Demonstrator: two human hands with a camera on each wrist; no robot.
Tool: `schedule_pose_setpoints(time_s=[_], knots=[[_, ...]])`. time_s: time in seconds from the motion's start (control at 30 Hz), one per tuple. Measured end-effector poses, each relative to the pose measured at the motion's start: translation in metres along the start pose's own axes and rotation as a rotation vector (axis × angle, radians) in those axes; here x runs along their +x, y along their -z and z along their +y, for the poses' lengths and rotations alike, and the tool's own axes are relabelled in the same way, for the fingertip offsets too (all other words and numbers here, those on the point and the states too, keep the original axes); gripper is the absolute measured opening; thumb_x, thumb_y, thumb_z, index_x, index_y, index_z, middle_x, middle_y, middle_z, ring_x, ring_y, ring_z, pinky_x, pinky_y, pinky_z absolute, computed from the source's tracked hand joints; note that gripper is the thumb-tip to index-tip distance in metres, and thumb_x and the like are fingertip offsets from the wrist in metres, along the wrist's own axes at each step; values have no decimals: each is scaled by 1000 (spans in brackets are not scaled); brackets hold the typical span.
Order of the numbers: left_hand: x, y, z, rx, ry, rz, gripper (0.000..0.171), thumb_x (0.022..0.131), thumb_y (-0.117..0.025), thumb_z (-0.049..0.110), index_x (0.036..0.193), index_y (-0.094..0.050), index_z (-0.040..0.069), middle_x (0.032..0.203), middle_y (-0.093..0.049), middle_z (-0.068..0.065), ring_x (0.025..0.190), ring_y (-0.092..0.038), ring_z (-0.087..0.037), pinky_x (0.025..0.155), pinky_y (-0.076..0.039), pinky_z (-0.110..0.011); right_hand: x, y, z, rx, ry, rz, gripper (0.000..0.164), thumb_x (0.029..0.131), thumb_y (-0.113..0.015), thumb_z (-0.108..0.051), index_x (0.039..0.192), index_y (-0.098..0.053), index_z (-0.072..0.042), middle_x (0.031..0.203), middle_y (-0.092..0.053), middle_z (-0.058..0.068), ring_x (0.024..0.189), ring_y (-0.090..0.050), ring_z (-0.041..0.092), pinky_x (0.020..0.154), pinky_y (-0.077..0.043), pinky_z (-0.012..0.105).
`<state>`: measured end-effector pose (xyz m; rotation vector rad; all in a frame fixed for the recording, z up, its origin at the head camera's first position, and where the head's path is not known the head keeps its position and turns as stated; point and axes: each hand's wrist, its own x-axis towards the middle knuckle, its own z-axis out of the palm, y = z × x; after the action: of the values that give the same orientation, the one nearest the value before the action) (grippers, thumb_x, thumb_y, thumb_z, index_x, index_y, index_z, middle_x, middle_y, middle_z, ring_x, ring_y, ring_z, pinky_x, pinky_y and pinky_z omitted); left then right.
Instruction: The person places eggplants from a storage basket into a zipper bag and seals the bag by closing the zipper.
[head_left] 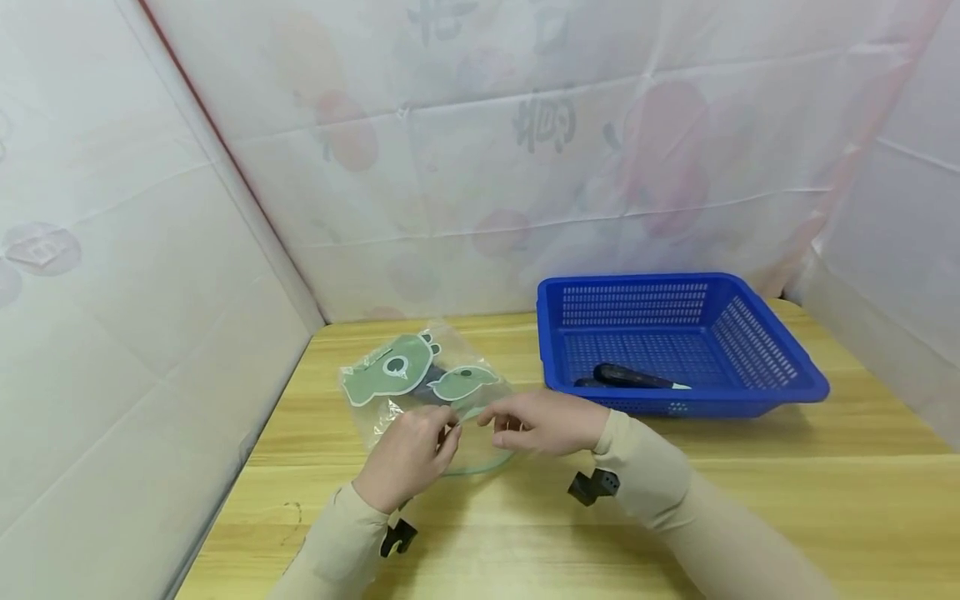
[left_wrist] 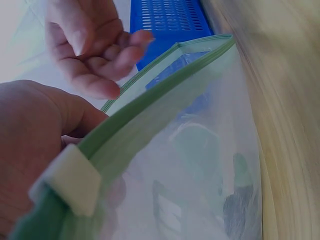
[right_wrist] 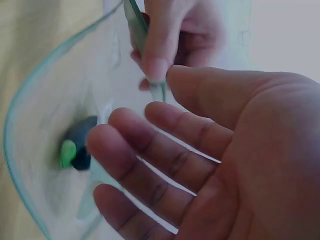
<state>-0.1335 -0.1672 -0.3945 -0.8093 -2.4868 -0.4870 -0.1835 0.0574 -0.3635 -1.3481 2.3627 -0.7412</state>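
Note:
A clear zip bag point(head_left: 465, 383) printed with green animal shapes stands with its mouth open above the table. My left hand point(head_left: 408, 450) pinches its green zip edge point(left_wrist: 150, 102) between thumb and fingers. A white slider point(left_wrist: 75, 182) sits on that edge, close to the left hand in the left wrist view. Inside the bag, a dark object with a bright green end point(right_wrist: 82, 145) shows in the right wrist view; its kind is unclear through the plastic. Beside the bag's mouth, my right hand point(head_left: 551, 421) holds nothing, its fingers spread and slightly bent.
At the back right of the wooden table point(head_left: 495, 542) stands a blue plastic basket point(head_left: 765, 407). In it lie dark, elongated objects point(head_left: 633, 377), one with a pale tip. White printed sheeting point(head_left: 450, 192) hangs behind and at both sides.

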Motion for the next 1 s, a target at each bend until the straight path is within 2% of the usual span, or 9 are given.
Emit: schedule_pose_setpoints(time_s=[0.1,0.23,0.33,0.43,0.57,0.77,1.0], knots=[[1,1,0,0,-2,0,5,82,-61,13,77,-61,13,64,-48,13,54,-42,1,49,-36,-14,-9,10,-1,-7,19,48,34,94,-45,-39,121,-54,-21,91,-59,-15,76,-57,3,67,-47,23],[0,0,1,-6,1,2,6,82,-61,13,77,-61,13,64,-47,13,54,-42,1,48,-36,-14,-20,23,-1,-17,23,91,34,94,-45,-38,121,-55,-18,88,-60,-15,75,-57,2,66,-48,23],[0,0,1,-9,3,5,6,82,-61,13,77,-61,14,64,-47,14,54,-42,1,49,-36,-14,-30,34,-1,-45,5,123,32,95,-48,-32,121,-56,-16,88,-60,-15,72,-57,3,64,-48,24],[-1,0,1,-6,2,6,5,82,-61,13,77,-61,14,64,-47,14,54,-41,1,49,-36,-15,-40,46,1,-80,-29,142,28,94,-50,-28,120,-55,-19,87,-59,-16,69,-56,3,62,-48,24],[-1,0,-1,0,1,4,5,82,-62,13,77,-61,14,64,-46,14,54,-41,1,49,-36,-15,-52,60,8,-110,-87,135,28,95,-49,-29,121,-53,-23,89,-60,-16,68,-56,2,62,-47,24],[-2,-1,-3,-4,5,-1,5,82,-62,13,77,-61,14,64,-47,14,54,-42,1,49,-37,-15,-65,74,19,-154,-146,115,30,95,-48,-31,122,-54,-19,94,-60,-12,71,-56,4,65,-47,26],[-4,-2,-5,-9,9,-2,5,82,-62,13,77,-61,14,64,-47,14,53,-41,1,49,-36,-15,-78,90,27,-205,-229,97,26,94,-51,-29,118,-55,-22,83,-59,-13,64,-52,5,65,-45,28]])
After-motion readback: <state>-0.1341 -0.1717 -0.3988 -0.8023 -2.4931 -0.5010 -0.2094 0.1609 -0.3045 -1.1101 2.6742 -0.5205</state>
